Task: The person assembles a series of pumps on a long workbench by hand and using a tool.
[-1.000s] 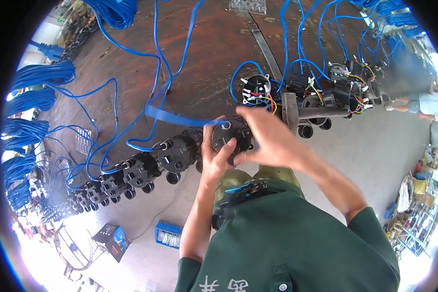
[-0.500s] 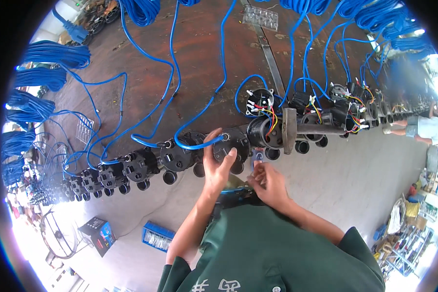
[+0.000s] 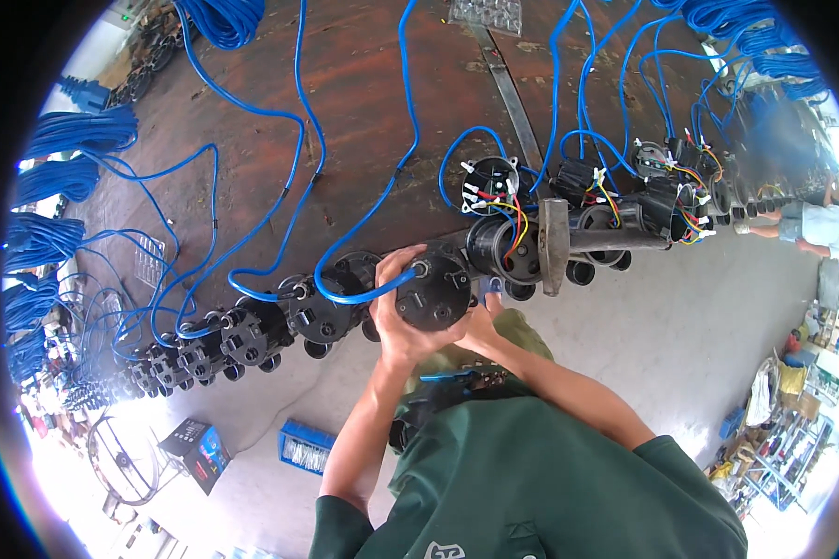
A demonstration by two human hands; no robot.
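A black round motor housing (image 3: 435, 296) with a blue cable (image 3: 368, 296) entering its end cap faces me at the table's near edge. My left hand (image 3: 399, 312) is closed round its left side, thumb along the bottom. At the housing's lower right is my right hand (image 3: 476, 326); its fingers are mostly hidden behind the housing, and whether it holds anything cannot be seen. Just right stands an open black housing (image 3: 501, 250) with coloured wires, a wired round part (image 3: 490, 184) behind it. A hammer (image 3: 554, 247) lies across the neighbouring housings.
Similar capped housings (image 3: 319, 312) line the table edge to the left; more wired ones (image 3: 671, 212) continue right. Blue cables and coils (image 3: 79, 130) spread over the brown table (image 3: 345, 214). A blue crate (image 3: 305, 447) and a dark box (image 3: 194, 452) stand on the floor. Another person (image 3: 816, 226) is far right.
My right hand has moved left and up to the capped housing. My left hand has shifted its hold round the housing's side and bottom. The whole view has shifted slightly.
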